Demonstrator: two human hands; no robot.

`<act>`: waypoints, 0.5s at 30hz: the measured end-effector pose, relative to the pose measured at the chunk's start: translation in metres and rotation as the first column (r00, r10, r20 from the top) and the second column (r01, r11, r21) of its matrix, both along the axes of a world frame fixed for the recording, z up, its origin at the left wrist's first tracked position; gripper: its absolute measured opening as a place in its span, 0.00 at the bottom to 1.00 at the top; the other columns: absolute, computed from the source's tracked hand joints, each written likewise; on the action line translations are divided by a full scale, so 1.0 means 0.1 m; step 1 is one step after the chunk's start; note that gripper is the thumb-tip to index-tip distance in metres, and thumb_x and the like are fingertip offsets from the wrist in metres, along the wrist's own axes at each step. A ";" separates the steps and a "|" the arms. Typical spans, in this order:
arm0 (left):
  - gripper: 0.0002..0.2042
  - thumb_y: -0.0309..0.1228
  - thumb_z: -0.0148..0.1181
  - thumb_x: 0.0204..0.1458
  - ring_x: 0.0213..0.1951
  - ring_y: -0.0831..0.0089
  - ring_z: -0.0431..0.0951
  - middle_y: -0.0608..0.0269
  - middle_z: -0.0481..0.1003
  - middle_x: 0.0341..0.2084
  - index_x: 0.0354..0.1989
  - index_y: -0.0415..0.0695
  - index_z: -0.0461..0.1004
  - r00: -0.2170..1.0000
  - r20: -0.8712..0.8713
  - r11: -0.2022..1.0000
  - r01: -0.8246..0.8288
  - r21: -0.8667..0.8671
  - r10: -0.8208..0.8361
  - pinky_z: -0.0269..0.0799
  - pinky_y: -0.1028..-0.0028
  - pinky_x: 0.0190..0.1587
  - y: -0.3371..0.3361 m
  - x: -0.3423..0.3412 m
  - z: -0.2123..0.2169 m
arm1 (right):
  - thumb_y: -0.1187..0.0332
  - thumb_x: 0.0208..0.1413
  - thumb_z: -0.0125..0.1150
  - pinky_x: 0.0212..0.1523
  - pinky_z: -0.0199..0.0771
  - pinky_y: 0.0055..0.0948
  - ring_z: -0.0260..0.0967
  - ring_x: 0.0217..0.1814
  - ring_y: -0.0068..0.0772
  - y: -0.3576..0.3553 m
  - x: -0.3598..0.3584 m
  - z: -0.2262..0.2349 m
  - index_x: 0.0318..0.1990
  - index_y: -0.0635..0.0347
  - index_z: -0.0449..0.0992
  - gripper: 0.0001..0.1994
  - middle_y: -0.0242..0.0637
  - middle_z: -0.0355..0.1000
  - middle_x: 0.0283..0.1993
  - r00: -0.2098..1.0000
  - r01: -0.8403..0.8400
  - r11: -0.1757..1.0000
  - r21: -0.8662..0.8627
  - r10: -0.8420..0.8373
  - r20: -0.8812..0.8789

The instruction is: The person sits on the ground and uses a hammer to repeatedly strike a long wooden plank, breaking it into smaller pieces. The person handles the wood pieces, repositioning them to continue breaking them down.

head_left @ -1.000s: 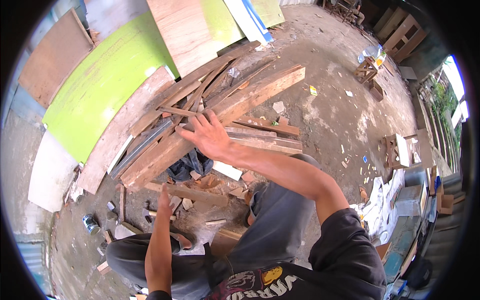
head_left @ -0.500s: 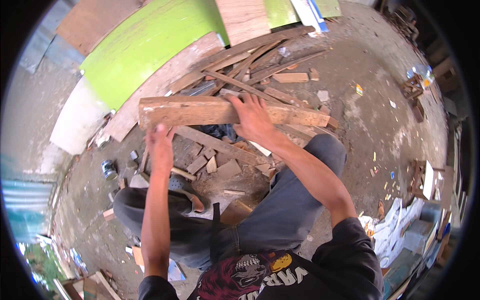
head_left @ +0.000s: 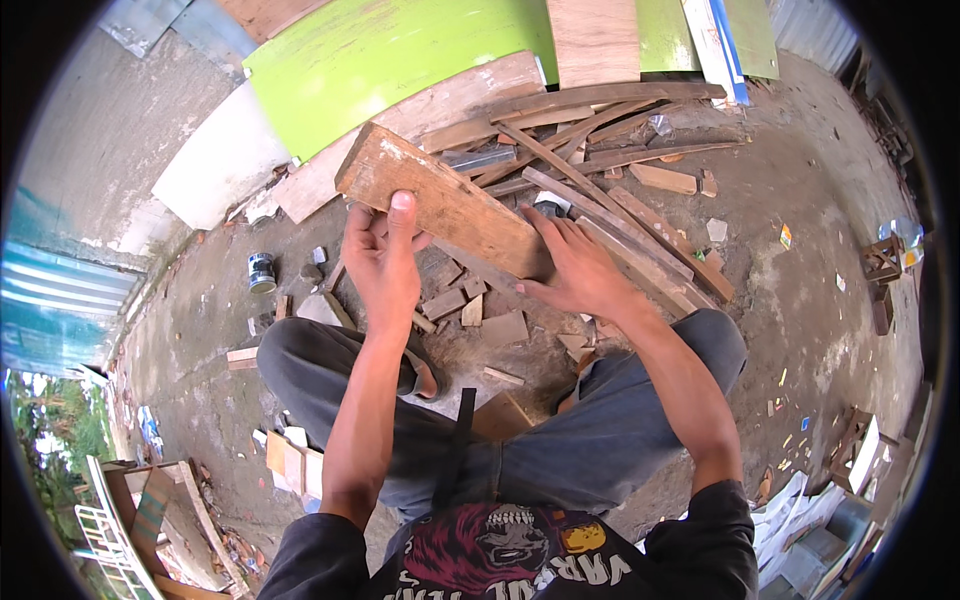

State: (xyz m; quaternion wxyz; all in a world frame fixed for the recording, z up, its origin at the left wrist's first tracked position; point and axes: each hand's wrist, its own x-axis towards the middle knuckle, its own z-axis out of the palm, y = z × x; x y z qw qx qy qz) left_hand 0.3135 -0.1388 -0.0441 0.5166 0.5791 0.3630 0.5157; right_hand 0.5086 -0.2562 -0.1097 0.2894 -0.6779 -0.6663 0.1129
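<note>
A thick, rough piece of timber (head_left: 450, 205) is held up in front of me, slanting from upper left down to the right. My left hand (head_left: 385, 255) is closed round its left part, thumb pressed on the face and fingers curled beneath. At the lower right end my right hand (head_left: 580, 265) grips the timber, with fingers over the upper edge and thumb below. Under it on the ground lie several small wood offcuts (head_left: 505, 329). Long narrow planks (head_left: 640, 235) are stacked just beyond my right hand.
Behind the pile, a green panel (head_left: 400, 70) lies beside a white sheet (head_left: 213, 160). A can (head_left: 261, 272) stands on the concrete floor (head_left: 200, 320) to the left. Wooden scraps (head_left: 882, 260) and white sheeting (head_left: 790, 520) lie along the right side.
The timber has swung from nearly level to a slant, its right end now lower and nearer. My right hand has shifted to that end. My left thumb now lies across the face.
</note>
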 end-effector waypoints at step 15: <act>0.25 0.50 0.62 0.55 0.29 0.72 0.81 0.58 0.76 0.32 0.41 0.35 0.73 0.960 0.018 0.960 -0.278 0.037 0.278 0.80 0.74 0.32 0.63 -0.65 0.34 | 0.45 0.60 0.55 0.54 0.70 0.44 0.70 0.55 0.52 -0.07 0.36 -0.52 0.61 0.53 0.68 0.28 0.51 0.71 0.53 0.978 -0.154 0.944 -0.291 0.104 -0.178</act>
